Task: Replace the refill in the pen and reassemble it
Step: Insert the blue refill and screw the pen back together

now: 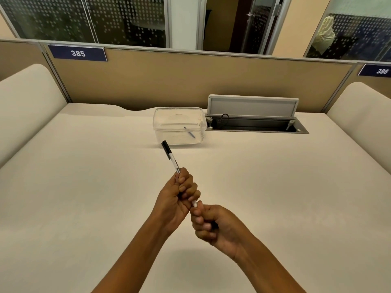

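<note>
A white pen [171, 158] with a black cap points up and away from me above the middle of the desk. My left hand [177, 197] is wrapped around its barrel. Just below and to the right, my right hand [213, 223] pinches the pen's lower end [194, 204] with thumb and forefinger; the rest of that end is hidden inside the fingers. A thin dark refill [189, 132] lies slanted inside a clear plastic box [179, 115] at the back of the desk.
The cream desk [84, 187] is closed in by padded side panels and a tan partition with plates 385 and 386. Right of the box an open cable hatch [257, 125] with a raised grey lid is set into the desktop.
</note>
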